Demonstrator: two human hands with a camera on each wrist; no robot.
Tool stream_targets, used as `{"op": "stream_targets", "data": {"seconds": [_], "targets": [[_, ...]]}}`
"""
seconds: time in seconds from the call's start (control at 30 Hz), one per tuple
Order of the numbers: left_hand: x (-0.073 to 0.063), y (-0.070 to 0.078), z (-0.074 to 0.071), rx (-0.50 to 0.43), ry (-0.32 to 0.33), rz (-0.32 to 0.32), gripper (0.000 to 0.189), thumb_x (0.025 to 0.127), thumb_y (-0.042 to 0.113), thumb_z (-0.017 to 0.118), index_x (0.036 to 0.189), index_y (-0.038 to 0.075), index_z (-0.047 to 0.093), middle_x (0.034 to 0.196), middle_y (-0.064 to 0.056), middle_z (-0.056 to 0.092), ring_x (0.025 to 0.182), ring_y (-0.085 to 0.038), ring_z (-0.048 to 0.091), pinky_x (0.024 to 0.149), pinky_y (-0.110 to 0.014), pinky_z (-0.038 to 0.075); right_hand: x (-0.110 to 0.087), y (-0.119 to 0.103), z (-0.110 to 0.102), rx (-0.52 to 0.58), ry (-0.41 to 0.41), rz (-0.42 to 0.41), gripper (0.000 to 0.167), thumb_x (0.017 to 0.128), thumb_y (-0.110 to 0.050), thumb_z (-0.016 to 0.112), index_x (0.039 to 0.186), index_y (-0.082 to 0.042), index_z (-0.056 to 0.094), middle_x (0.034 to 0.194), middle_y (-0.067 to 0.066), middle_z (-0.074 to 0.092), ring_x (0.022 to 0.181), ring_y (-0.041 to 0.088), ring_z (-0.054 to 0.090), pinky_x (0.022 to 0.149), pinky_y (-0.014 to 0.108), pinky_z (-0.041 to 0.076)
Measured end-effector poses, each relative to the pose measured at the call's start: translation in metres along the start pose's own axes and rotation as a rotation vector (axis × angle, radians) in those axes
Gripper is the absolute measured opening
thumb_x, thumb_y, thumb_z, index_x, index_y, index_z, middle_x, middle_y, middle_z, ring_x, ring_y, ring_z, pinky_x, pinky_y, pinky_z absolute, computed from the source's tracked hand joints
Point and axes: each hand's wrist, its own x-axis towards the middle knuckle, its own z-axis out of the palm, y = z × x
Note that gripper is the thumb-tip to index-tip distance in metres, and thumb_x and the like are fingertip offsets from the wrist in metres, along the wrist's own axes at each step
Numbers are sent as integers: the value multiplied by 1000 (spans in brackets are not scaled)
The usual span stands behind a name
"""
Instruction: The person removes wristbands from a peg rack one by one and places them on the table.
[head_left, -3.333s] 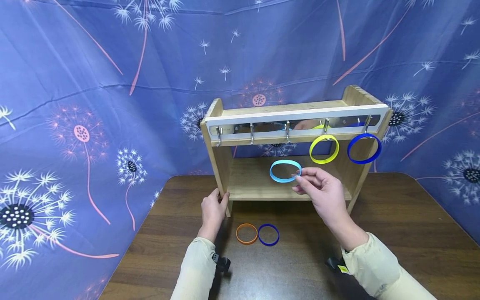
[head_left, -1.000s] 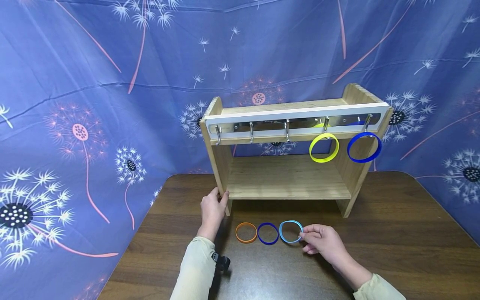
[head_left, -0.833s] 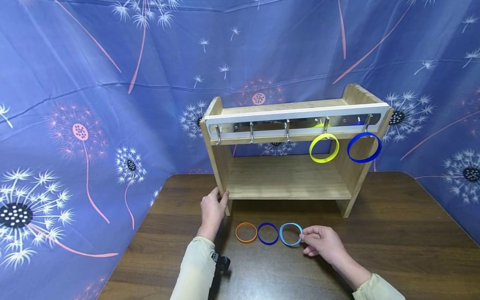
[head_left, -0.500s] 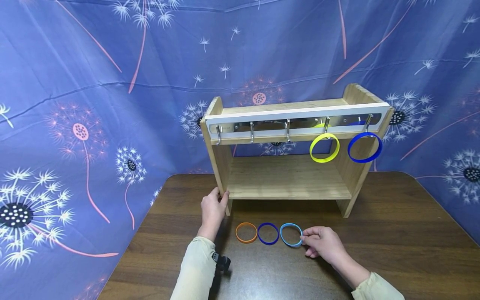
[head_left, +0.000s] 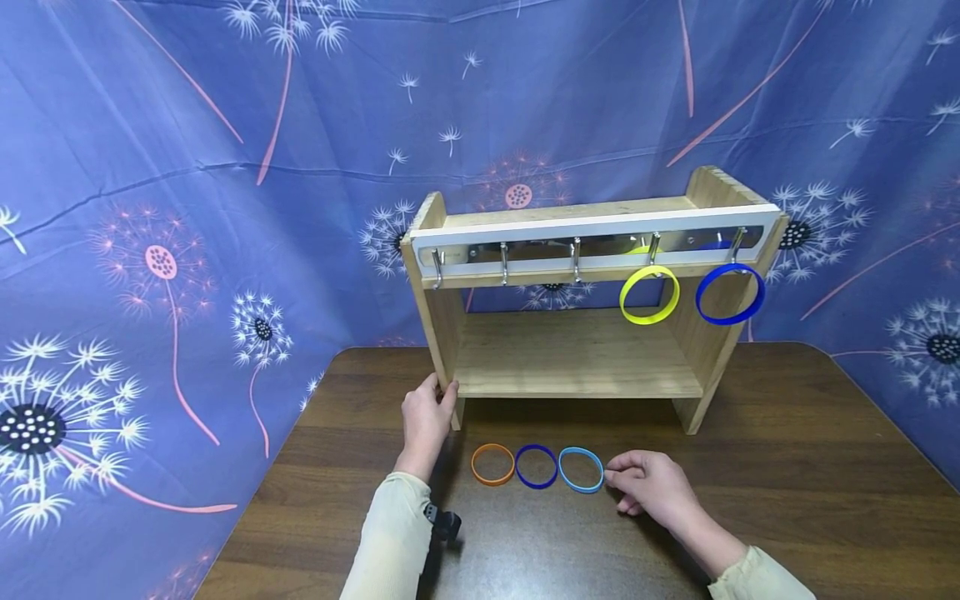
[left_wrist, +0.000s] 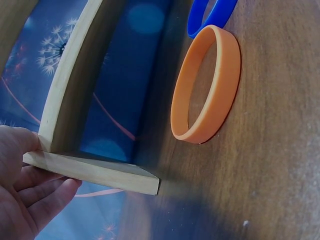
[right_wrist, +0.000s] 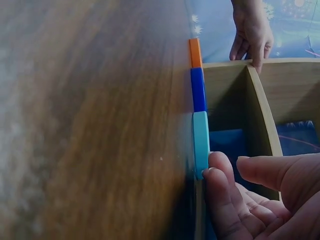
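Looking through the right wrist view, I get only the edges of the three bands on the table, stacked in a line, and my right hand (right_wrist: 250,200) is cut off at the frame's bottom, so the palm is lost to me. The left wrist view shows just part of my left hand (left_wrist: 22,185) and a sliver of the dark blue band (left_wrist: 210,15) at the top edge. The hooks on the rack are small and I cannot make out how the hanging rings sit on them.

The light blue band (head_left: 581,469) is a thin, flat, smooth ring lying on the wooden table (head_left: 787,467), just off my right fingertips (head_left: 611,477). In the right wrist view a fingertip (right_wrist: 212,175) meets its near edge; the fingers are loosely curled, not closed round it. Beyond the band from those fingers lie the dark blue band, touching it, then the orange band (head_left: 492,464).

My left hand grips the front corner post of the wooden rack (head_left: 442,325), thumb on one face and fingers on the other. Up and away from my right fingers hang a yellow ring (head_left: 648,295) and a blue ring (head_left: 730,294).
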Motion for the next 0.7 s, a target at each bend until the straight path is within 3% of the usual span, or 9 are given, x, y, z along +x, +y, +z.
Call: {"op": "stream_targets", "data": {"seconds": [0.43,0.7], "targets": [[0,0,1,3,27,18,13,87,20,72,82,8,68,64,-1,68,57,-21,63,55,-41,47,-3,-17,-18,-8,88,-48,25,89,-12,70,106,6,66,83,14,72,57,20,65,56,30,55],[0,-2,2,8,14,11,14,89,22,71,84,9,69,66,-1,69,58,-20,63,56,-40,48,-3,-27,-30,7,153,-121,27,91,-13,68,111,5,65,98,18,72,66,28,70,60,32,56]]}}
